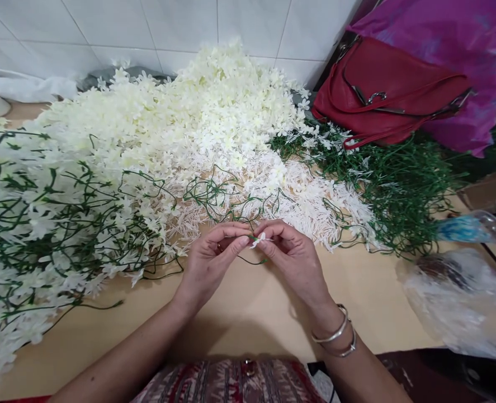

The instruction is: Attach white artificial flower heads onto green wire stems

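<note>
Near the table's front, my left hand (pixel 214 254) pinches a thin green plastic stem (pixel 254 262) between thumb and forefinger. Close against it, my right hand (pixel 292 252) holds a small white artificial flower (pixel 258 240) in its fingertips, where flower and stem meet. Part of the flower is hidden by my fingers. Beyond my hands spreads a heap of loose white artificial flowers (pixel 214 117). To the left is a pile of white flowers on green stems (pixel 63 224). Loose green stems (pixel 402 184) lie heaped at the right.
A red handbag (pixel 398 89) rests on the stems at the back right, before a purple plastic bag (pixel 440 33). A clear cup with blue (pixel 468 228) and a transparent plastic bag (pixel 457 296) lie at the right edge. A tiled wall (pixel 180 25) closes off the back.
</note>
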Demonstrator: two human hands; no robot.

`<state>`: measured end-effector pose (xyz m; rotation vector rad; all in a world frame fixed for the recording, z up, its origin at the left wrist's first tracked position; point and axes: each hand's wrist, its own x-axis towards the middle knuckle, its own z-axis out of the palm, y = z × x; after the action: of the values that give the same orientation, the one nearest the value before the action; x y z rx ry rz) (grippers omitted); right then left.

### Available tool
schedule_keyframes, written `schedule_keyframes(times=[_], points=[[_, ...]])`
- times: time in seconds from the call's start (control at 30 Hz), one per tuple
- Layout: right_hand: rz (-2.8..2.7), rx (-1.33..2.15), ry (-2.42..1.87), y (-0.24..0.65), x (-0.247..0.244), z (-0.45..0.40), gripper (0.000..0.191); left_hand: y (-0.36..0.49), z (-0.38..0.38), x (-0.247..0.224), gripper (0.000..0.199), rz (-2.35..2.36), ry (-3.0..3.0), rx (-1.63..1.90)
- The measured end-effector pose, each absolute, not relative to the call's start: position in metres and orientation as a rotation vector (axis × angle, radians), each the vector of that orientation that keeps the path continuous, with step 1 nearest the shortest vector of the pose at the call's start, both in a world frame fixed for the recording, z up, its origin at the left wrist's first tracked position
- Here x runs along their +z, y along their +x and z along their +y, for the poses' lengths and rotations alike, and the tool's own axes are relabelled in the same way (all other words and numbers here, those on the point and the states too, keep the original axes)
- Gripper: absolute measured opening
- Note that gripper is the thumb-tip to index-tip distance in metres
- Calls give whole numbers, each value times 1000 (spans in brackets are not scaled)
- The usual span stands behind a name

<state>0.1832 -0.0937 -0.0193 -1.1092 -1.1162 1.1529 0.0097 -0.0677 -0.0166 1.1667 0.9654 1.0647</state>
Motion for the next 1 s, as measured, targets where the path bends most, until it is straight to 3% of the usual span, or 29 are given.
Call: schedule_keyframes(times=[0.67,1.0], points=[[-982,1454,-1151,180,-33,-94,29,2,-70,-27,26,902,1167,880],[-1005,1409,-1092,182,-27,-85,27,8,-71,-22,30,922,1120,943]])
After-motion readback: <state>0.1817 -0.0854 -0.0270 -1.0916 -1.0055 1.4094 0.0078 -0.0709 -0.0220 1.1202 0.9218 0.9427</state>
